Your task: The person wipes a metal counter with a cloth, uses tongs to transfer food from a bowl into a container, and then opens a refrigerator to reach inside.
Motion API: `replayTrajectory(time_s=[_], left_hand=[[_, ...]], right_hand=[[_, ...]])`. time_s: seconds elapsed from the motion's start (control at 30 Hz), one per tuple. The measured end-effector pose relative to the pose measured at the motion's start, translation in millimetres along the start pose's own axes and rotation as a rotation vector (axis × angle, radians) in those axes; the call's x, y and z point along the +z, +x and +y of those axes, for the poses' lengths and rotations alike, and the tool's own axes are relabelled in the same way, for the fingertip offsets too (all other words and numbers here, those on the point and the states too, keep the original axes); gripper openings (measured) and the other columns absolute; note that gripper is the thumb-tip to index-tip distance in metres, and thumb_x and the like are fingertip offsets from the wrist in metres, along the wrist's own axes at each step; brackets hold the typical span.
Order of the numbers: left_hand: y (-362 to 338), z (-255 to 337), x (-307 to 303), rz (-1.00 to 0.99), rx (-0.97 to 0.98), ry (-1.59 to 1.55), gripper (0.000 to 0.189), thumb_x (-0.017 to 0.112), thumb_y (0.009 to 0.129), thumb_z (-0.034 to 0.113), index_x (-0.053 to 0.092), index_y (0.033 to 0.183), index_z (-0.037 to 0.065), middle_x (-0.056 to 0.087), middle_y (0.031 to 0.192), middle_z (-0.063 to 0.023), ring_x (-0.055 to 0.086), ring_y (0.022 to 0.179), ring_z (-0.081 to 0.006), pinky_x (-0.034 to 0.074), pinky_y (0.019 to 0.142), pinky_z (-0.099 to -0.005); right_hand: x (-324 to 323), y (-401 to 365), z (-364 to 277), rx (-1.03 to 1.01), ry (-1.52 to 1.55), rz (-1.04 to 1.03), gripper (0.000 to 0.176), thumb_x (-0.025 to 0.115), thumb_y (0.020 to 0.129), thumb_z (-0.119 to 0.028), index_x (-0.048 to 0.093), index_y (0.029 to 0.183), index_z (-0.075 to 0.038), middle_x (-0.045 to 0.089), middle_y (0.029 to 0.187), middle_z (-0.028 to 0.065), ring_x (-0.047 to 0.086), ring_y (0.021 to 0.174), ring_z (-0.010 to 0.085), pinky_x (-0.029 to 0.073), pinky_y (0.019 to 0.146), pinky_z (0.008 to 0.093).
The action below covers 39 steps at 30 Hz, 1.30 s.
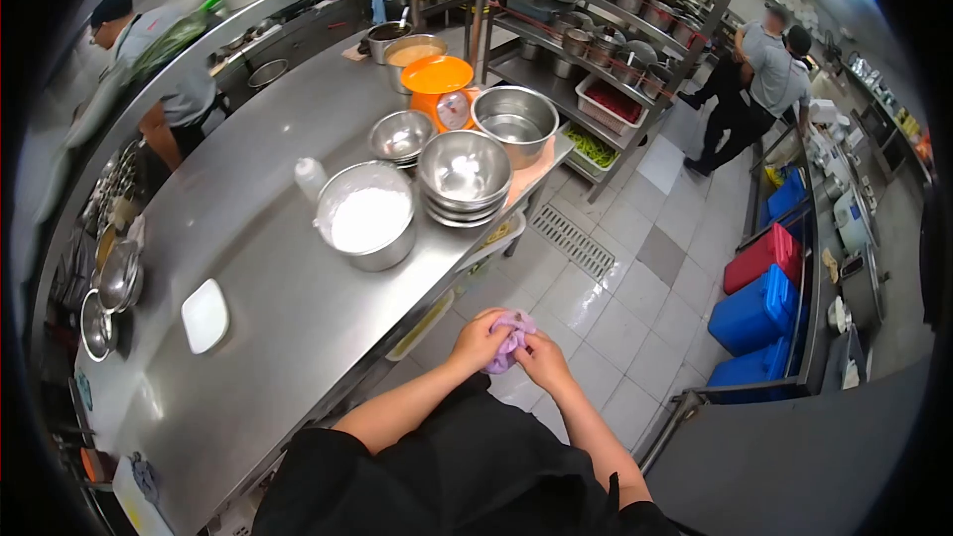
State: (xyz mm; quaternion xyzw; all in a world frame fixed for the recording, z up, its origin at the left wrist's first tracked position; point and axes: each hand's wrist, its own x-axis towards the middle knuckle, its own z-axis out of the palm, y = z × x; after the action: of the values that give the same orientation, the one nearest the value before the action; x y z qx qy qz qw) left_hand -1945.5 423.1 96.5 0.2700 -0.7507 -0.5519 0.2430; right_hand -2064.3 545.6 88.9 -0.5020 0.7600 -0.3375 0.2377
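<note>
A crumpled light purple cloth (508,341) is held between my two hands, in front of my black clothing and away from the table edge. My left hand (481,340) has its fingers closed on the cloth's left side. On its right side my right hand (543,359) pinches it. To the upper left, a metal pot (367,256) with white contents stands on the steel table (288,337). Beside it are stacked steel bowls (465,179), smaller bowls (401,136), a white bottle (310,177) and an empty-looking pot (515,126).
An orange scale (437,89) stands behind the bowls. A white lid (205,317) lies at the table's left. Pot shelves (606,35) rise behind. Two people (764,79) stand at the back right, one person (169,69) at the left. Blue bins (751,313) line the right.
</note>
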Motion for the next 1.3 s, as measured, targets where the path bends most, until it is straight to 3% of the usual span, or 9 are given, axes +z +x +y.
replayTrajectory(time_s=[0.27, 0.53, 0.63, 0.83, 0.93, 1.0, 1.13, 1.27, 1.3], left_hand=[[121, -52, 32, -0.097, -0.121, 0.229, 0.035, 0.046, 0.089, 0.032, 0.06, 0.107, 0.005, 0.059, 0.109, -0.0152, 0.055, 0.101, -0.0337, 0.043, 0.087, -0.0386], [230, -27, 65, -0.19, -0.193, 0.21, 0.037, 0.043, 0.092, 0.036, 0.059, 0.105, 0.006, 0.061, 0.103, -0.0146, 0.057, 0.097, -0.0339, 0.043, 0.082, -0.0403], [270, -30, 81, -0.296, -0.267, 0.157, 0.039, 0.043, 0.092, 0.036, 0.057, 0.11, 0.005, 0.061, 0.105, -0.0192, 0.057, 0.098, -0.0354, 0.044, 0.083, -0.0411], [340, -60, 126, -0.087, -0.435, 0.046, 0.039, 0.043, 0.092, 0.04, 0.06, 0.11, 0.01, 0.064, 0.093, -0.0151, 0.062, 0.085, -0.0295, 0.046, 0.075, -0.0376], [381, -71, 160, 0.067, -0.539, -0.033, 0.039, 0.042, 0.093, 0.041, 0.061, 0.109, 0.01, 0.065, 0.089, -0.0117, 0.062, 0.08, -0.024, 0.047, 0.071, -0.0348], [413, -76, 195, 0.359, -0.614, -0.306, 0.042, 0.042, 0.093, 0.043, 0.061, 0.109, 0.009, 0.065, 0.091, -0.0116, 0.062, 0.081, -0.0234, 0.047, 0.072, -0.0342], [437, -55, 217, 0.6, -0.653, -0.174, 0.051, 0.04, 0.092, 0.051, 0.057, 0.112, 0.008, 0.063, 0.089, -0.0101, 0.059, 0.079, -0.0206, 0.046, 0.073, -0.0324], [406, -58, 236, 0.821, -0.917, -0.009, 0.057, 0.043, 0.087, 0.056, 0.056, 0.118, 0.01, 0.059, 0.114, -0.0166, 0.055, 0.108, -0.0332, 0.043, 0.091, -0.0395], [388, -65, 246, 0.892, -1.001, 0.0, 0.059, 0.043, 0.087, 0.057, 0.055, 0.12, 0.01, 0.056, 0.118, -0.0164, 0.052, 0.112, -0.0333, 0.041, 0.093, -0.0406]], right_hand=[[-108, 106, 74, 0.125, 0.034, 0.18, 0.019, 0.061, 0.076, -0.019, 0.063, 0.086, -0.003, 0.057, 0.078, 0.0119, 0.057, 0.071, 0.0273, 0.046, 0.064, 0.035], [-191, 220, 208, 0.28, -0.073, 0.312, 0.014, 0.06, 0.077, -0.018, 0.062, 0.082, -0.004, 0.061, 0.07, 0.0094, 0.058, 0.064, 0.0215, 0.046, 0.062, 0.0327], [-202, 265, 242, 0.285, -0.118, 0.202, 0.015, 0.06, 0.076, -0.017, 0.061, 0.082, -0.003, 0.062, 0.072, 0.0104, 0.06, 0.067, 0.0226, 0.047, 0.063, 0.033], [-178, 375, 332, 0.064, -0.185, -0.225, 0.024, 0.063, 0.074, -0.015, 0.06, 0.096, -0.005, 0.06, 0.084, 0.0148, 0.06, 0.081, 0.0284, 0.048, 0.071, 0.0355], [-174, 417, 334, -0.492, -0.15, -0.321, 0.032, 0.065, 0.074, -0.017, 0.059, 0.103, -0.004, 0.06, 0.087, 0.0153, 0.06, 0.085, 0.0295, 0.048, 0.076, 0.0355], [-182, 460, 328, -0.369, 0.067, -0.902, 0.035, 0.065, 0.076, -0.02, 0.058, 0.105, -0.002, 0.061, 0.091, 0.0157, 0.061, 0.088, 0.0294, 0.048, 0.078, 0.0355], [-197, 523, 336, -0.404, -0.14, -1.112, 0.037, 0.069, 0.076, -0.032, 0.062, 0.098, -0.004, 0.064, 0.084, 0.0123, 0.062, 0.077, 0.0216, 0.048, 0.069, 0.0337], [-156, 606, 422, -0.544, -0.294, -1.155, 0.037, 0.07, 0.076, -0.035, 0.062, 0.091, -0.002, 0.062, 0.073, 0.0104, 0.059, 0.061, 0.0155, 0.047, 0.059, 0.032], [-160, 614, 406, -0.345, -0.277, -1.217, 0.039, 0.069, 0.076, -0.036, 0.062, 0.089, 0.0, 0.061, 0.073, 0.0113, 0.06, 0.062, 0.0161, 0.048, 0.059, 0.0328]])
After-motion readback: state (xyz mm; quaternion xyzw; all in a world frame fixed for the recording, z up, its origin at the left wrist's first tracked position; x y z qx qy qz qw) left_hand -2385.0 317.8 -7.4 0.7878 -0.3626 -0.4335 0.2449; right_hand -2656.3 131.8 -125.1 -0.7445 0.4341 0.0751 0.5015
